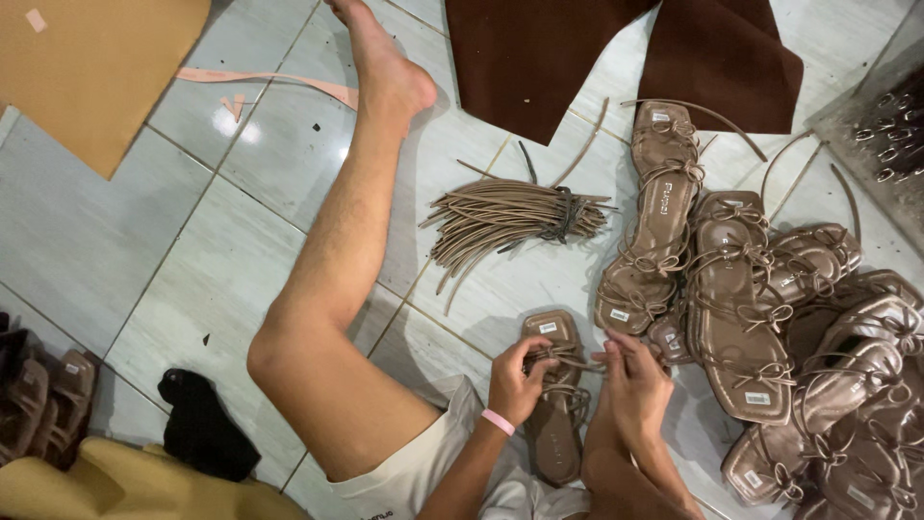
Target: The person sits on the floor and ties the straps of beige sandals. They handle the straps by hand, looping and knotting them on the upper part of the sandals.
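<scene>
A brown strappy sandal (pixel 556 438) lies on the tiled floor between my legs. My left hand (pixel 516 377), with a pink band at the wrist, pinches the thin brown straps across its front. My right hand (pixel 634 382) holds the same straps from the right side. A tied bundle of loose brown cords (pixel 510 218) lies on the floor just beyond the sandal.
A pile of several finished brown sandals (pixel 770 318) fills the right side. Dark brown material sheets (pixel 616 53) lie at the top, a tan sheet (pixel 96 67) at top left. My bare left leg (pixel 337 279) stretches across the floor. A black cloth (pixel 197 429) and more sandals (pixel 38 400) sit at lower left.
</scene>
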